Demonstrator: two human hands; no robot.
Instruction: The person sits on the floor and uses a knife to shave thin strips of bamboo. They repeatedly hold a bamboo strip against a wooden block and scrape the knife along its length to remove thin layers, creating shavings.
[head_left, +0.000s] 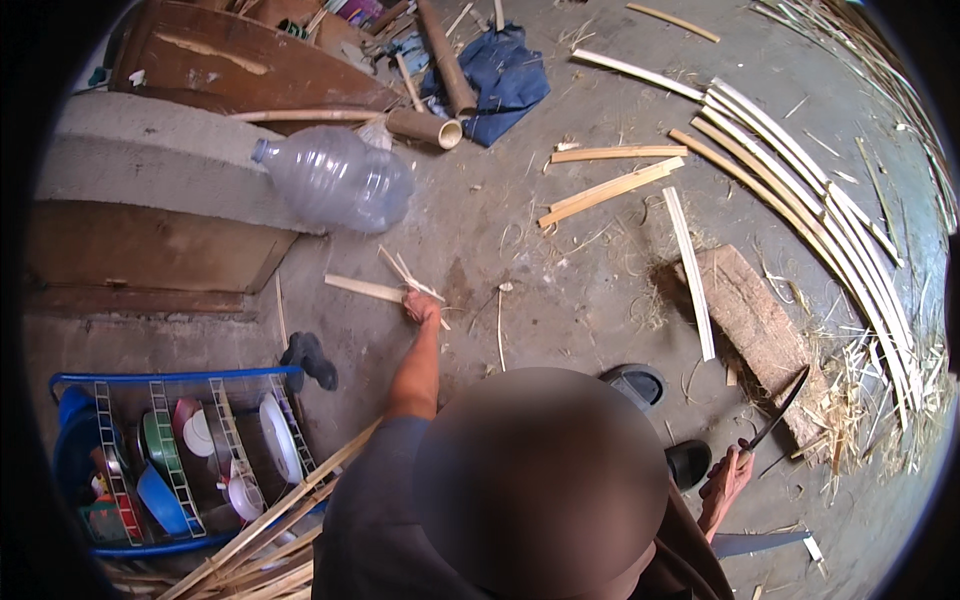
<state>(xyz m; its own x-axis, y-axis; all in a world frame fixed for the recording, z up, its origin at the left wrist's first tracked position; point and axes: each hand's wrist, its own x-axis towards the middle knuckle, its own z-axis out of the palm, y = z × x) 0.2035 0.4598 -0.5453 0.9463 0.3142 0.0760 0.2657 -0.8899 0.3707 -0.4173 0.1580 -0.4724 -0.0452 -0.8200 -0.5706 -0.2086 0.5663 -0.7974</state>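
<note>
Out to the left, my left hand (420,306) is closed around thin pale bamboo strips (362,288). Some strips stick out past the fingers, and their grip is partly hidden. Low on the right, my right hand (726,484) grips the handle of a long dark-bladed knife (780,412). Its blade points up and away over a rough wooden block (748,305). One pale strip (690,275) lies at the block's left edge. Long split bamboo strips (800,195) curve across the floor at the far right.
A large clear plastic bottle (335,180) lies by a concrete ledge (160,150). At lower left stands a blue-framed dish rack (170,378) beside bamboo lengths (270,515). Shavings (860,400) surround the block's near end. Black sandals (636,383) and blue cloth (505,80) are on the floor.
</note>
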